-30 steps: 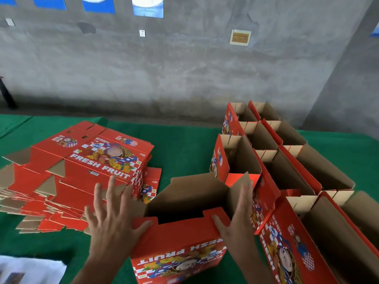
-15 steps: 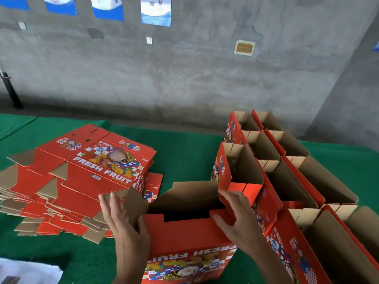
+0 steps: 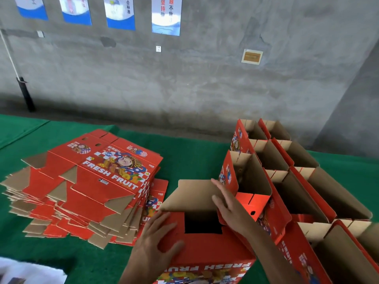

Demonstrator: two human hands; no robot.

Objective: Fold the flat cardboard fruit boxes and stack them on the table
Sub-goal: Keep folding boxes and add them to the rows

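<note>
Where green cloth (image 3: 194, 158) meets grey wall (image 3: 205, 89), both hands' grips flat on box (image 3: 205, 249).

— Can we see the whole box (image 3: 207, 251) being folded?
— No, the bottom edge cuts it off, and the posters (image 3: 166, 15) lose their tops; we can't read the blurred plaque (image 3: 252, 56)
</note>
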